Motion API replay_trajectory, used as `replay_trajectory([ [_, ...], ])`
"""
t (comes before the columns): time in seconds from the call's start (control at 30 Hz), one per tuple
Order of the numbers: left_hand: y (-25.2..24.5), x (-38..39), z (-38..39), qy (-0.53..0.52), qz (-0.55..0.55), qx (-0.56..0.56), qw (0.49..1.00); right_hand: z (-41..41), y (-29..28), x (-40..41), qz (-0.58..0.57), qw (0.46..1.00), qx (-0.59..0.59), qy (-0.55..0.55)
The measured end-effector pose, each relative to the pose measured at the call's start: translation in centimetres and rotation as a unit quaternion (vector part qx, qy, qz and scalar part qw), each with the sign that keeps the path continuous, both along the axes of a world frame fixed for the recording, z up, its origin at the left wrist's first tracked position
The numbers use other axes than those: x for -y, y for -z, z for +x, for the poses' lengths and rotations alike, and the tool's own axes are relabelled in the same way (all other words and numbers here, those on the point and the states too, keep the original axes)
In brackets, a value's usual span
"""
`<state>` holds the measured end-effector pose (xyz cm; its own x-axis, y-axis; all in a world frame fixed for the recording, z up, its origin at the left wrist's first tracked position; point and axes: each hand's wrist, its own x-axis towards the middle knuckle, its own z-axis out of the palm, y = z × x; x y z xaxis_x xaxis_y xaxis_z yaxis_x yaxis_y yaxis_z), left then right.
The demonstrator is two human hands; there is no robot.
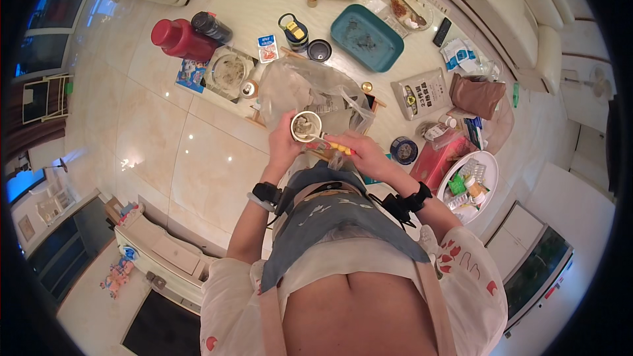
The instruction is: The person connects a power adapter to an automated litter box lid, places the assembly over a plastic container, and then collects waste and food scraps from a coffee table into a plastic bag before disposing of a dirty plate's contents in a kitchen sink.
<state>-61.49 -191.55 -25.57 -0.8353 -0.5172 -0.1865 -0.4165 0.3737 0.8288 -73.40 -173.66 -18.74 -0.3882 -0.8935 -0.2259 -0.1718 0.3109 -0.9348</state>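
My left hand (pixel 285 143) holds a small white cup (pixel 306 126), tilted so that its open mouth faces the camera. Greyish, lumpy matter lies inside the cup. In my right hand (pixel 363 153) is a utensil with a yellow and red handle (pixel 341 148); its pale tip reaches into the cup. Just beyond both hands a clear plastic bag (pixel 292 81) lies spread open, with crumpled packaging in it. The bag partly covers a wooden-edged frame or tray (pixel 378 102), whose shape is mostly hidden.
On the table stand a teal plastic basin (pixel 367 37), a black-lidded bottle (pixel 295 34), a drink can (pixel 248 89), a glass bowl (pixel 230 70) and a red thermos jug (pixel 183 39). To the right are a printed pouch (pixel 421 94), a round dark tin (pixel 404 150) and a white basin of medicine packs (pixel 447 178).
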Motion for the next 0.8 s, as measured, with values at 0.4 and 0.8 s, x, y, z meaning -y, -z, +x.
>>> replay_trajectory([
  [0.4,0.1,-0.9,-0.5,0.037,-0.02,0.006,0.999,0.3,-0.3,0.3,0.003,0.995,-0.104,-0.004],
  [0.8,0.9,2.9,-0.2,-0.09,0.094,0.028,0.991,-0.9,2.8,0.3,0.012,0.982,-0.162,0.098],
])
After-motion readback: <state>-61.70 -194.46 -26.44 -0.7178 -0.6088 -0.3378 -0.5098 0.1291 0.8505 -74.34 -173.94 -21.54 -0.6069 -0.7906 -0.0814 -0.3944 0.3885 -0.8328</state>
